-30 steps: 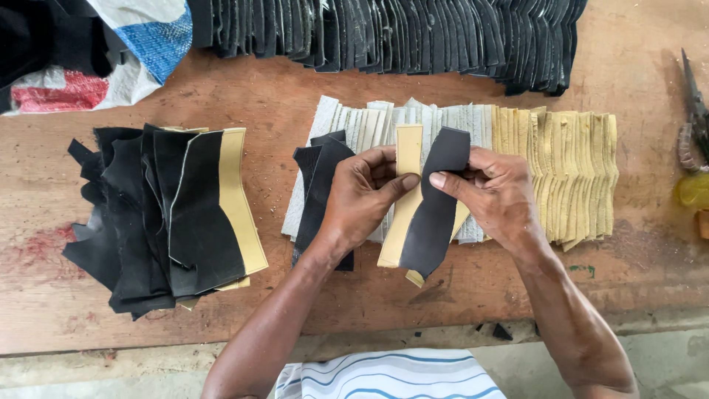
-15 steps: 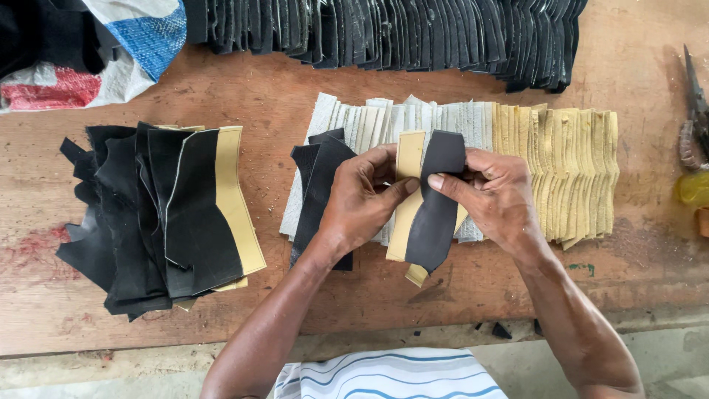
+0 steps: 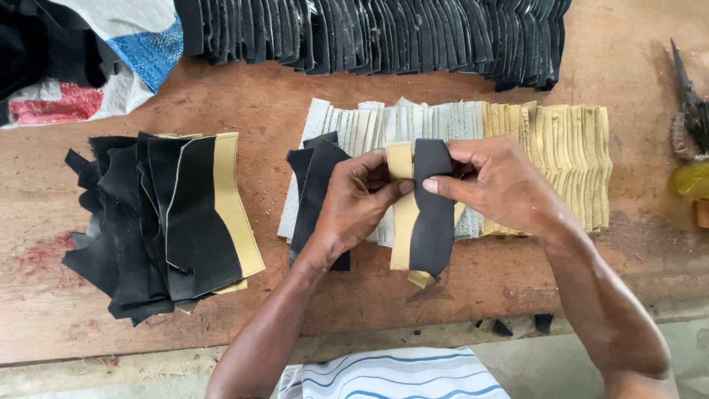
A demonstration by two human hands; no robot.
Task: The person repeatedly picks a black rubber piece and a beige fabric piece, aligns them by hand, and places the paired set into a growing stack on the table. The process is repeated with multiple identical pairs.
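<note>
bag: white woven bag [image 3: 125, 44] with blue and red patches, top-left corner of the table [image 3: 443, 295]; dark cloth beside it. Count: one.
left pile: fanned pile of black pieces [image 3: 159, 222], a tan piece showing at its right edge. About eight to ten layers; exact count not readable.
small black pile: few black pieces [image 3: 314, 185] under and just behind the left wrist, lying on the pale row. Two or three, can't split them.
left hand: left hand [image 3: 358, 203] closed in a pinch, thumb tip on the black strip, fingers behind the tan strip's upper part.
work piece: black strip [image 3: 430, 214] laid over tan strip [image 3: 402, 222], held together above the table's front edge, in front of the pale row. One of each. Tan shows along the left side and at the bottom tip.
right hand: right hand [image 3: 502, 185] pinching the top of the black strip, thumb facing the left thumb.
step: judged as aligning black on tan, pressing the two together.
next move: calls for keeping the edges matched while pressing down the length, without letting the black strip skew.
pale row: overlapped row [image 3: 561, 148], whitish at left, yellow at right. Dozens; not countable.
back row: long row of black pieces [image 3: 369, 33] along the far edge. Dozens.
tools: scissors [image 3: 687, 96] at right edge, one; yellow object [image 3: 694, 177] below, partly cut off.
</note>
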